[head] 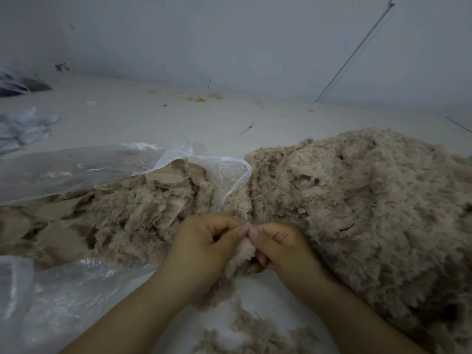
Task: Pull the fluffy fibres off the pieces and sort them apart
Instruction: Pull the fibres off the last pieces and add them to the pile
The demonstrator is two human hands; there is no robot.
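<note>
A small beige furry piece [241,252] hangs between both hands near the lower middle. My left hand [201,251] pinches its top edge with thumb and fingers, and my right hand [278,246] pinches the same edge right beside it, fingertips nearly touching. A big heap of beige furry pieces [370,208] lies to the right. More pieces, many showing flat fabric backs, spill from a clear plastic bag [84,164] on the left. Loose tufts of pulled fibre [255,335] lie on the pale surface under my forearms.
A second sheet of clear plastic [51,302] covers the lower left. White scraps [25,129] sit at the far left edge. Small yellowish bits [199,98] lie near the wall behind. A thin rod [357,47] leans against the wall at right.
</note>
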